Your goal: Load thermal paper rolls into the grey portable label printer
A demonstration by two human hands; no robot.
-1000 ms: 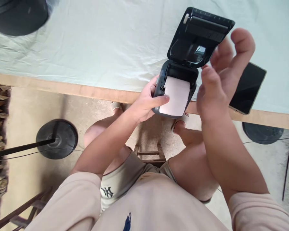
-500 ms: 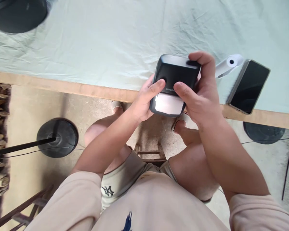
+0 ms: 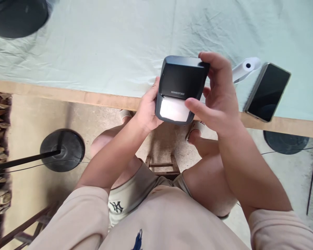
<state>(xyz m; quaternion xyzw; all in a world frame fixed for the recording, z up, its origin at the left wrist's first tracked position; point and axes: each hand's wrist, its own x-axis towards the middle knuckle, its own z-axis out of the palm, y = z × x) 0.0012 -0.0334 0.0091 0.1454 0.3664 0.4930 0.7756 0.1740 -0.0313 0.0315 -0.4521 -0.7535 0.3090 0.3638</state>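
Note:
A small dark grey label printer (image 3: 182, 79) is held above the table's front edge, its lid closed and a strip of white paper (image 3: 174, 109) sticking out of its front slot. My left hand (image 3: 146, 111) grips the printer's left side from below. My right hand (image 3: 219, 95) holds its right side, fingers curled over the top corner and thumb near the paper.
A pale green cloth (image 3: 106, 45) covers the table, with a bare wooden edge (image 3: 67, 94) at the front. A white paper roll (image 3: 243, 67) and a black phone (image 3: 267, 92) lie to the right. A dark round object (image 3: 15, 15) sits far left. Round black stand bases (image 3: 62, 150) rest on the floor.
The printer's lid, open a second ago, is closed over the paper. My right hand came down onto the printer, and both hands shifted it slightly left and tilted it.

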